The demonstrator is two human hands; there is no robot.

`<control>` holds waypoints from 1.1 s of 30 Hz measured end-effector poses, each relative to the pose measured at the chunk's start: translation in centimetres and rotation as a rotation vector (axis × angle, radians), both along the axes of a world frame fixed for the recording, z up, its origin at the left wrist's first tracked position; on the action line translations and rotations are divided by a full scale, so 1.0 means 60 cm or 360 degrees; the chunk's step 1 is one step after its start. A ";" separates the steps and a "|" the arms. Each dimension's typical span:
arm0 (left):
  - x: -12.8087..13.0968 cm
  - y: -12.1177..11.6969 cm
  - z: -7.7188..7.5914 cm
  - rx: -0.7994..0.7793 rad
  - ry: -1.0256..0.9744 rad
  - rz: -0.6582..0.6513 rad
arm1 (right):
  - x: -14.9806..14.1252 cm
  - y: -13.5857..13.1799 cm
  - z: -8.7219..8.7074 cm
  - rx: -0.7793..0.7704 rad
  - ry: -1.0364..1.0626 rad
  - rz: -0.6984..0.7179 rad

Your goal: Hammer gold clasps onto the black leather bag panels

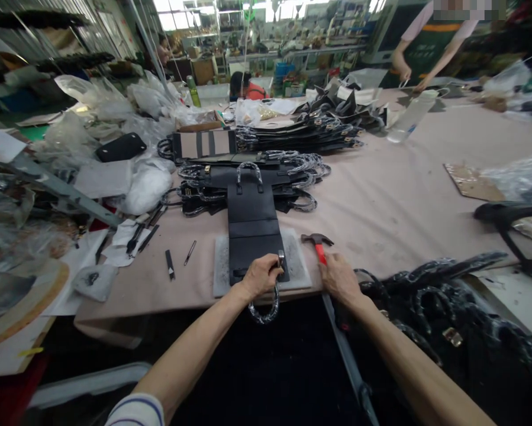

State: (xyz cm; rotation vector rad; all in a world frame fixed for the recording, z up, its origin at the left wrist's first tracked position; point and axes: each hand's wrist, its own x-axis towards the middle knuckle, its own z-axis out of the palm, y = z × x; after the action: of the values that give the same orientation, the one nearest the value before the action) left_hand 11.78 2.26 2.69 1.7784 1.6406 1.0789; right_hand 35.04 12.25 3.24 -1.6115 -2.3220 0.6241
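Note:
A flat black leather bag piece (pixel 252 228) lies lengthwise on a grey pad (pixel 294 260) at the table's near edge. My left hand (pixel 261 275) is closed on the near end of that piece, at its metal fitting, where a plastic-wrapped handle loop (pixel 263 310) hangs over the edge. My right hand (pixel 339 278) grips the red handle of a hammer (pixel 318 242), whose dark head rests on the table just right of the pad.
Stacks of black bag pieces with wrapped handles (pixel 248 177) lie beyond the pad. Small punches and tools (pixel 170 263) are to the left. More black handles (pixel 447 284) pile at the right. A person (pixel 425 47) stands at the far right corner. Plastic bags (pixel 115 106) crowd the left.

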 end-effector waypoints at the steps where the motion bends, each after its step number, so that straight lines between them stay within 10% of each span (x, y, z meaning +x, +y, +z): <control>1: 0.000 -0.001 0.002 -0.0001 0.0002 0.0000 | -0.013 -0.008 -0.003 0.0071 0.0057 0.0068; 6: 0.008 -0.002 -0.003 -0.0008 -0.0103 0.0012 | -0.083 -0.063 -0.018 0.0202 0.0409 0.0743; 15: -0.094 0.020 0.006 -0.0140 -0.1744 0.0797 | -0.086 -0.083 -0.047 0.0129 0.0238 0.0818; 21: -0.191 -0.083 0.016 -0.0281 -0.1450 0.1157 | -0.089 -0.083 -0.043 0.0100 0.0376 0.0795; 33: -0.111 -0.168 0.072 0.0015 -0.0735 0.1021 | -0.257 -0.180 0.080 -0.0044 0.0929 0.0864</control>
State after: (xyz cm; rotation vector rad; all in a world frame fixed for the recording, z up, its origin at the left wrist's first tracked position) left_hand 5.13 -7.83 7.03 0.8933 1.9252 1.6200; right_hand 19.62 1.42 8.03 -0.6437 -2.2619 1.0682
